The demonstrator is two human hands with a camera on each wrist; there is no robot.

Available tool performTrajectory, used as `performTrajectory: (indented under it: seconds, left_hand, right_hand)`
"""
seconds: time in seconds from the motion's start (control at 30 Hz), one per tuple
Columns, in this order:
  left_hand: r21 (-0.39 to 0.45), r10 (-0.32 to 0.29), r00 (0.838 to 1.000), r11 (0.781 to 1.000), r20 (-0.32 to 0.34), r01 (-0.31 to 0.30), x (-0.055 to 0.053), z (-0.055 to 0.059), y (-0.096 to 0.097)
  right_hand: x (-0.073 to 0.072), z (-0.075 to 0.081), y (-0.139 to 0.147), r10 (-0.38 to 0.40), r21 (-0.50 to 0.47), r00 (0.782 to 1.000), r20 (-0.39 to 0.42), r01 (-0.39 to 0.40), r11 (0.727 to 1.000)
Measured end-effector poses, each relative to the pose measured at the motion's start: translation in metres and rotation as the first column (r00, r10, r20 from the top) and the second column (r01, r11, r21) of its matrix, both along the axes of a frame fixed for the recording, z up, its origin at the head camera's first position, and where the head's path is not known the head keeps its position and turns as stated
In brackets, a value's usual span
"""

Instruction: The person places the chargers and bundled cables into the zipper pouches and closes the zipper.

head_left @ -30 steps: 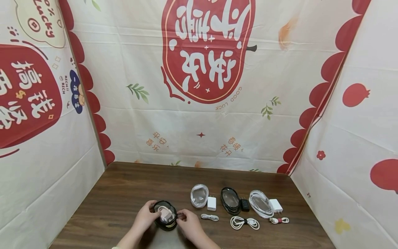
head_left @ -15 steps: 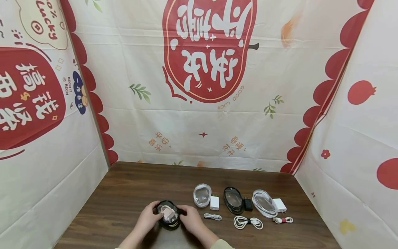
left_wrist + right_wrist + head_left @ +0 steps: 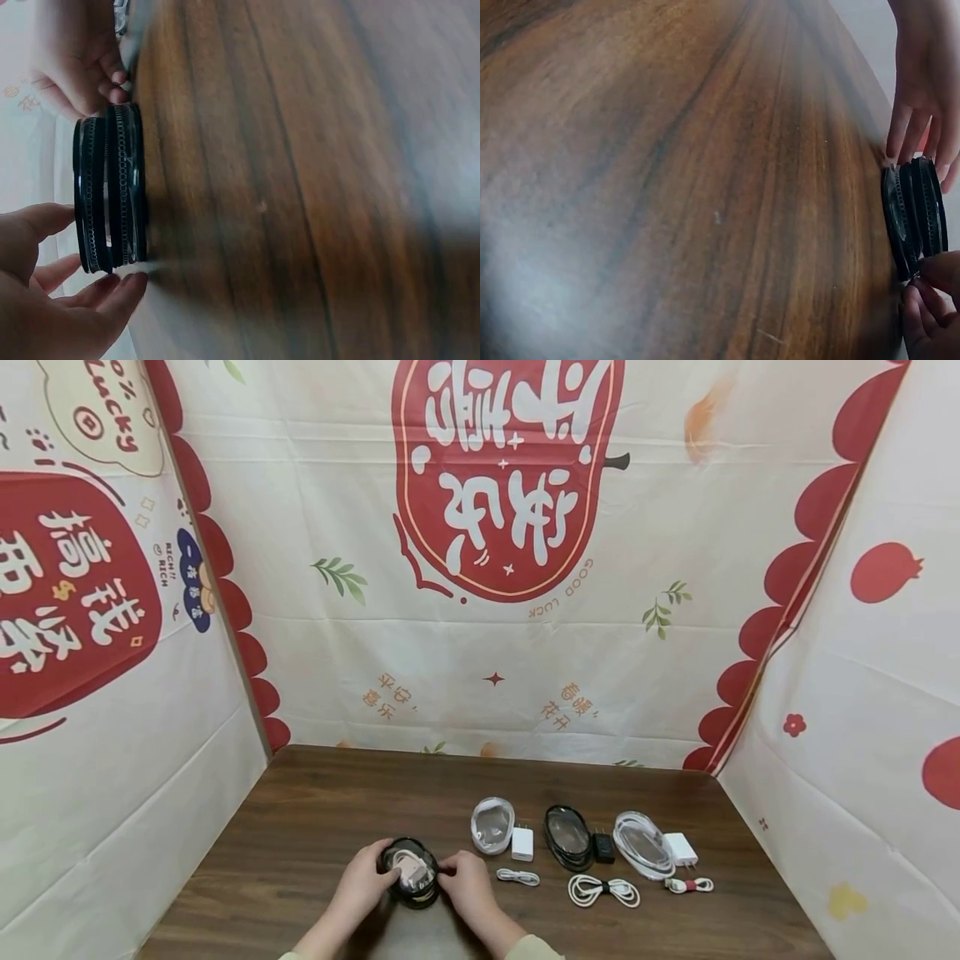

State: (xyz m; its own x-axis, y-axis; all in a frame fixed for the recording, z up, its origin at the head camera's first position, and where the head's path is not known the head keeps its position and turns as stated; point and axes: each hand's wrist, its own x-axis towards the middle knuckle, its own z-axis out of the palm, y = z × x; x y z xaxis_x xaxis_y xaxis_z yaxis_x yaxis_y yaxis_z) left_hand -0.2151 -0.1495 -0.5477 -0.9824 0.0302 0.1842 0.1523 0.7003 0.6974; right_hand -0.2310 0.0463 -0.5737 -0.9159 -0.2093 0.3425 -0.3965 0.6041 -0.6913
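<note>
A round, black-trimmed pouch (image 3: 417,893) with a clear top stands low on the table between my hands. Through the top show a pale pinkish charger (image 3: 412,870) and a light cable. My left hand (image 3: 362,883) holds the pouch's left side, thumb on the top and fingers around the edge. My right hand (image 3: 467,883) pinches at the right edge, where the zip runs; its fingers hide the zip pull. In the left wrist view, two rows of zip teeth (image 3: 124,187) stand apart along the pouch's side.
To the right lie a white-trimmed pouch (image 3: 492,827), a black-trimmed pouch (image 3: 567,839) and another white-trimmed pouch (image 3: 645,847). Beside them are two white chargers (image 3: 522,843), a black charger (image 3: 603,848) and coiled white cables (image 3: 603,891). Fabric walls (image 3: 480,693) enclose the wooden table (image 3: 300,802).
My right hand's fingers have shifted slightly along the pouch's right edge and closed in on it. The left hand keeps its hold. The head view has shifted a little.
</note>
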Motion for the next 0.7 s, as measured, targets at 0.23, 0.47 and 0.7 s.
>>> performTrajectory:
  seconds: [0.23,0.47,0.7]
  left_hand:
    - [-0.263,-0.170,0.959,0.959,-0.226,0.108,-0.0002,0.0033,0.0019]
    - [-0.553,-0.451,0.832,0.803,-0.323,0.221,-0.0018,0.0040,0.0011]
    - [-0.617,-0.523,0.843,0.707,-0.128,0.346,0.0055,0.0042,-0.0004]
  right_hand:
    - [-0.0031,0.0024,-0.0011,0.000,0.031,1.000,0.021,-0.001,1.000]
    - [-0.0046,0.0035,0.0005,-0.007,-0.005,1.000,0.022,0.008,1.000]
    - [-0.0038,0.0087,0.0044,0.002,0.072,1.000,0.023,-0.004,0.997]
